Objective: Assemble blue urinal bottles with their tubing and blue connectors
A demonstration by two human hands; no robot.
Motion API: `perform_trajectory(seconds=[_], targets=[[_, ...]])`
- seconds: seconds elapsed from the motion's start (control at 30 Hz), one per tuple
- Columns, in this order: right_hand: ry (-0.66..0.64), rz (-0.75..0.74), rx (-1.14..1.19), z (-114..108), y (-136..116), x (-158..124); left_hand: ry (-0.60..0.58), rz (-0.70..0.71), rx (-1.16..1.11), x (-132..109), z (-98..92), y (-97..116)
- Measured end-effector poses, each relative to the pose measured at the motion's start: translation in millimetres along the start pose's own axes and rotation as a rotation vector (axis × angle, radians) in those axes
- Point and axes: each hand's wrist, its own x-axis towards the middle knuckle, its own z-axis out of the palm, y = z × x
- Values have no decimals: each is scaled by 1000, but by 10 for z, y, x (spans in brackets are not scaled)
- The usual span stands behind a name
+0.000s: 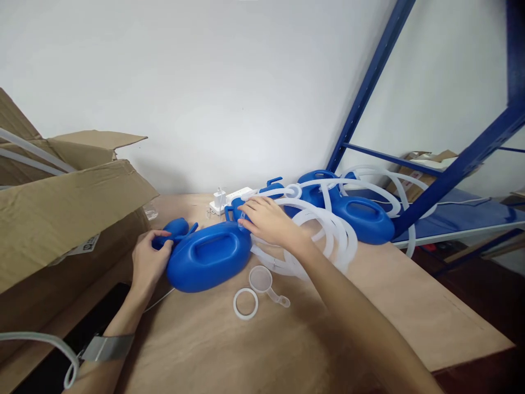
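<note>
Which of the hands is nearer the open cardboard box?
Left. The left hand is just right of the cardboard box, by the left end of the front blue bottle; the right hand is farther off, by that bottle's opposite end.

Box point(77, 213) left of container point(205, 273); tubing point(350, 241) right.

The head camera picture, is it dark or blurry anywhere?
Head view: a soft shadow dims the tabletop near the bottom; the floor at lower right is very dark; the box label is too small to read; the front blue container looks fairly clear.
</note>
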Motion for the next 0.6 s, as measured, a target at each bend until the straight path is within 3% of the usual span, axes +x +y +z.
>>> perform_trajectory(seconds=[0.1,0.17,0.27,0.33,0.43,0.6], targets=[[-104,-39,-47,-12,21,158,47,49,-17,-34,-26,84],[-131,-77,-87,-22,-11,221,75,183,-52,-85,-61,206],[-168,-107,-143,-20,-79,274,-52,512,-60,-180,-101,379],[-172,-82,-184,4,-110,293,-170,642,-17,-231,-101,444],[-146,-57,-212,63,-139,312,-234,681,23,-263,-74,462],[-54,41,-90,138,-191,349,-212,627,-28,-254,-33,446]])
